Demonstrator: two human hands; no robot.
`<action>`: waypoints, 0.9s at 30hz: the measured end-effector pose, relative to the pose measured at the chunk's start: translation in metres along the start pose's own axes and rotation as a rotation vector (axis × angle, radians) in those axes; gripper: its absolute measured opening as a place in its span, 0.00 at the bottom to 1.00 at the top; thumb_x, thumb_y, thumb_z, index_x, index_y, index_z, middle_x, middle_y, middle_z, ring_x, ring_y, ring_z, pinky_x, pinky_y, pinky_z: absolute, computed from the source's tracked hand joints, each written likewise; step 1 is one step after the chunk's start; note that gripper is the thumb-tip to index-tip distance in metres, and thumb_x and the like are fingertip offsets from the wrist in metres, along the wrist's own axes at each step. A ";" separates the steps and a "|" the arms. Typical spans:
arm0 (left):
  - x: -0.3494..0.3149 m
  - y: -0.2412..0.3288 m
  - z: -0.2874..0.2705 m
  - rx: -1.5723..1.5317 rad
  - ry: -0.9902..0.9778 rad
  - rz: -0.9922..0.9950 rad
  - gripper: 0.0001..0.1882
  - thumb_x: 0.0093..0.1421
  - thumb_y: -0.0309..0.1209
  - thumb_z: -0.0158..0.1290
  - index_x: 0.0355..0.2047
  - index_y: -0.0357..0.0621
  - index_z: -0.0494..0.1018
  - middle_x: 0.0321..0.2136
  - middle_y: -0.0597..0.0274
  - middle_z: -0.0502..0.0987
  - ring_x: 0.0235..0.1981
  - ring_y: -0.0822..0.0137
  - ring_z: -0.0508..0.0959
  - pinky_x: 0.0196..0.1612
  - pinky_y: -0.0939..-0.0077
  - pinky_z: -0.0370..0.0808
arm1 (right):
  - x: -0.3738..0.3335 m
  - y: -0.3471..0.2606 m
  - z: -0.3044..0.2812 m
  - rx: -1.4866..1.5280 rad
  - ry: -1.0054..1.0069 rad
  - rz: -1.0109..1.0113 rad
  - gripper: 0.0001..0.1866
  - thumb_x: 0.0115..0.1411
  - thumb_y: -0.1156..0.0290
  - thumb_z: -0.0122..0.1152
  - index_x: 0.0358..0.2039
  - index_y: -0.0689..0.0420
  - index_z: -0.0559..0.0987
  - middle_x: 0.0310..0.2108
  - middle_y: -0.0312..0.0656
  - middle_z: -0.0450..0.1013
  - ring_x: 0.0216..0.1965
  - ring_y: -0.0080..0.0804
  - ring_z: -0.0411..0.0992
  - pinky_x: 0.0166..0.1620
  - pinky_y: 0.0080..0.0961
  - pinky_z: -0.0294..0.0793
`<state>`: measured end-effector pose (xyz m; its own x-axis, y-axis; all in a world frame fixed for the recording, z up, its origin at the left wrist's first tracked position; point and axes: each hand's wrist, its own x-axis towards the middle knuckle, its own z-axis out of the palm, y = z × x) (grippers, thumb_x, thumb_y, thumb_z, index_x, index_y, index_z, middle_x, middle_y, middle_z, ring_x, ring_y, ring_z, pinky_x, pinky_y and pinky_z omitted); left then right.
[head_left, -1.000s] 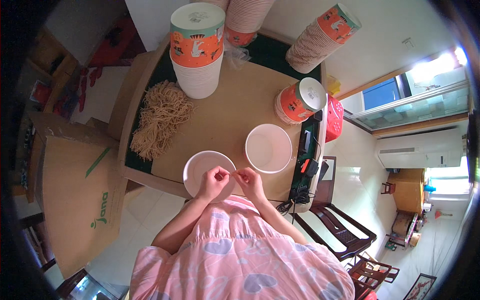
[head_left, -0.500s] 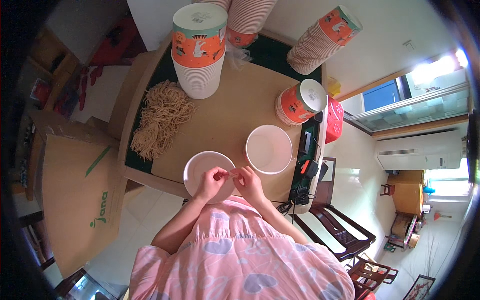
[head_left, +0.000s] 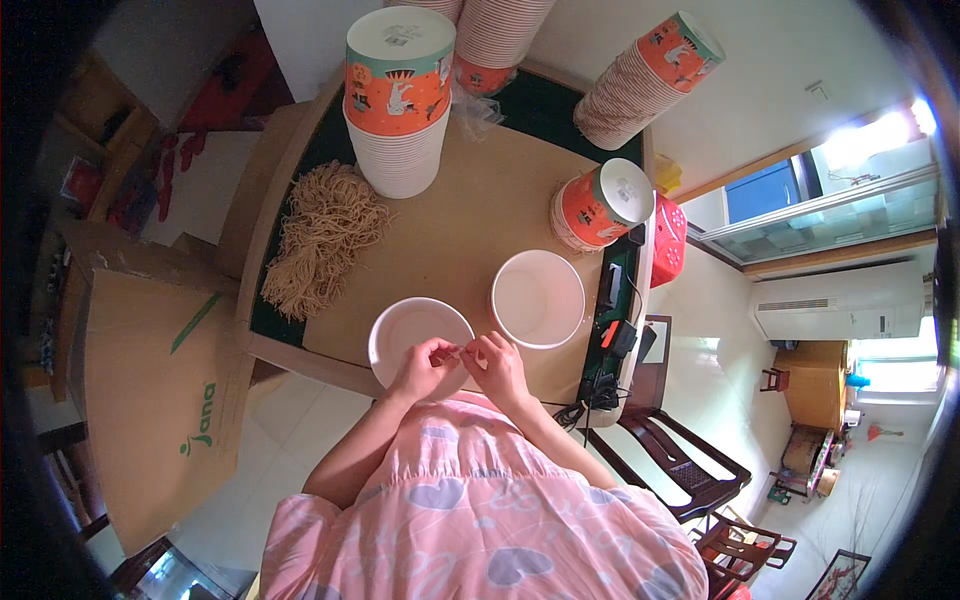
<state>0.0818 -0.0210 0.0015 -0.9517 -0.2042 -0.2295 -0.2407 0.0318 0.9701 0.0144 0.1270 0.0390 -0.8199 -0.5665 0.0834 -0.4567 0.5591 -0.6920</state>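
Note:
My left hand [head_left: 425, 367] and my right hand [head_left: 497, 365] meet at the near edge of the table, fingertips pinched together on a small orange-red thing [head_left: 461, 351] between them; what it is I cannot tell. They hover over the near rim of a white paper bowl [head_left: 405, 325]. A second white bowl [head_left: 538, 297] stands just to its right. A heap of dry tan noodles [head_left: 318, 238] lies at the table's left side.
A tall stack of orange-printed cups [head_left: 399, 98] stands at the back, a shorter one [head_left: 600, 206] at the right, more stacks [head_left: 640, 82] beyond. A red basket [head_left: 668, 240] and black devices [head_left: 612, 330] sit at the right edge. A cardboard box [head_left: 150, 400] stands left.
The hands stay together at the bowl's near rim; only the fingers shift slightly on the small thing.

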 end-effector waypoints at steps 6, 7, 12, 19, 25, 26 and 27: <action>-0.003 -0.006 0.000 -0.002 -0.066 -0.037 0.07 0.53 0.25 0.55 0.32 0.37 0.75 0.27 0.60 0.78 0.28 0.75 0.76 0.32 0.78 0.74 | 0.000 -0.001 0.001 0.007 -0.001 -0.012 0.05 0.48 0.72 0.61 0.26 0.56 0.76 0.24 0.41 0.69 0.26 0.38 0.69 0.32 0.32 0.69; -0.002 -0.009 0.001 -0.003 -0.066 -0.036 0.07 0.53 0.25 0.55 0.32 0.37 0.75 0.27 0.60 0.78 0.28 0.75 0.76 0.32 0.78 0.74 | 0.001 -0.006 -0.001 0.003 -0.011 -0.023 0.05 0.48 0.72 0.61 0.26 0.56 0.76 0.24 0.41 0.68 0.26 0.38 0.69 0.32 0.32 0.68; -0.002 0.002 0.010 0.077 -0.112 -0.004 0.08 0.51 0.28 0.56 0.31 0.37 0.74 0.24 0.62 0.77 0.27 0.79 0.74 0.29 0.79 0.72 | 0.002 -0.009 -0.002 0.009 0.011 -0.019 0.04 0.48 0.72 0.60 0.26 0.54 0.77 0.24 0.40 0.68 0.27 0.38 0.68 0.33 0.33 0.67; -0.005 -0.005 0.007 -0.126 -0.054 0.131 0.07 0.53 0.27 0.55 0.31 0.37 0.73 0.22 0.66 0.75 0.24 0.81 0.72 0.25 0.82 0.70 | 0.000 -0.005 0.002 0.080 0.007 -0.043 0.04 0.48 0.73 0.60 0.26 0.53 0.78 0.26 0.40 0.69 0.28 0.38 0.68 0.32 0.33 0.67; -0.001 0.010 -0.008 -0.414 -0.077 -0.248 0.05 0.59 0.28 0.49 0.30 0.40 0.72 0.22 0.66 0.75 0.17 0.80 0.70 0.18 0.86 0.66 | -0.003 -0.008 0.000 0.094 0.049 -0.033 0.04 0.47 0.73 0.62 0.26 0.53 0.78 0.24 0.40 0.67 0.27 0.38 0.68 0.30 0.33 0.67; 0.000 0.011 -0.008 -0.390 -0.074 -0.276 0.06 0.59 0.29 0.49 0.29 0.40 0.72 0.22 0.66 0.75 0.16 0.80 0.70 0.17 0.85 0.66 | -0.003 -0.008 0.000 0.082 0.061 -0.029 0.03 0.47 0.73 0.62 0.25 0.53 0.78 0.24 0.40 0.67 0.26 0.37 0.67 0.30 0.33 0.67; 0.001 0.012 -0.008 -0.365 -0.072 -0.303 0.07 0.60 0.30 0.49 0.28 0.40 0.71 0.21 0.66 0.75 0.16 0.80 0.70 0.17 0.85 0.66 | -0.003 -0.008 0.000 0.081 0.061 -0.030 0.03 0.47 0.73 0.62 0.25 0.53 0.78 0.24 0.40 0.67 0.26 0.37 0.67 0.30 0.33 0.67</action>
<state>0.0798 -0.0288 0.0141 -0.8627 -0.0822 -0.4989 -0.4391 -0.3674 0.8199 0.0207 0.1241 0.0446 -0.8269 -0.5430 0.1463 -0.4536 0.4903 -0.7442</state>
